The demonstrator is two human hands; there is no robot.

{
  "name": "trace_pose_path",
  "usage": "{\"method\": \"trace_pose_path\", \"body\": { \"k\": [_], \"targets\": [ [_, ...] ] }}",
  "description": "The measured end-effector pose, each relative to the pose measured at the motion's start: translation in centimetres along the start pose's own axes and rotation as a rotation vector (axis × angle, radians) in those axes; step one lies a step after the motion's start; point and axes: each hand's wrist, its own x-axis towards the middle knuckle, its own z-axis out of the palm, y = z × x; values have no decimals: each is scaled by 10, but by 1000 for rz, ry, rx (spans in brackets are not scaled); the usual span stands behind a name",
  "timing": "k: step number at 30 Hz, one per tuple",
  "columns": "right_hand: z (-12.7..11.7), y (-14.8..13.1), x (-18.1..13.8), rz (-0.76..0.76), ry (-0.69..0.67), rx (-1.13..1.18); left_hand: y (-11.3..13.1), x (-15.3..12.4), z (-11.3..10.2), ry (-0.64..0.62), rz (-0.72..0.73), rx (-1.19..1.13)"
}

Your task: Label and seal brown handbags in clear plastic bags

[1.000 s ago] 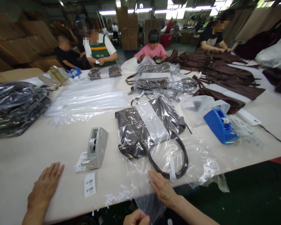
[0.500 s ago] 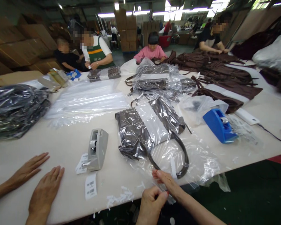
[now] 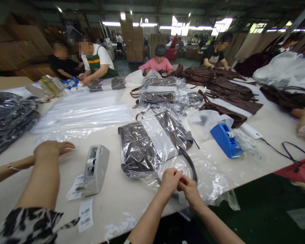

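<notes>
A brown handbag (image 3: pixel 139 149) lies in a clear plastic bag (image 3: pixel 208 173) on the white table (image 3: pixel 269 125), its dark handle curving toward me. My left hand (image 3: pixel 170 179) and my right hand (image 3: pixel 190 190) meet at the bag's near open end, just in front of the handle. Both are closed in a pinch on the plastic there, fingertips touching each other. What exactly lies between the fingers is too small to see.
A grey tape dispenser (image 3: pixel 95 167) stands left of the bag with barcode labels (image 3: pixel 85 215) beside it. A co-worker's hand (image 3: pixel 52 149) and patterned sleeve (image 3: pixel 27 223) occupy the near left. A blue tape dispenser (image 3: pixel 225 140) sits right. More bagged handbags (image 3: pixel 162 89), flat plastic bags (image 3: pixel 81 112) and several people lie beyond.
My left hand came up from below the table edge and joined my right hand on the bag's near end. The co-worker's arms moved forward over the table at left.
</notes>
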Motion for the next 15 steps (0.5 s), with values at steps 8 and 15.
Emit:
{"method": "trace_pose_path", "body": {
  "k": [8,15],
  "targets": [
    [-5,8,52,111,46,-5,-56,-26,-6,214,428,367],
    [-6,10,89,133,-40,-123,-85,-8,32,377,562,867]
  ]
}}
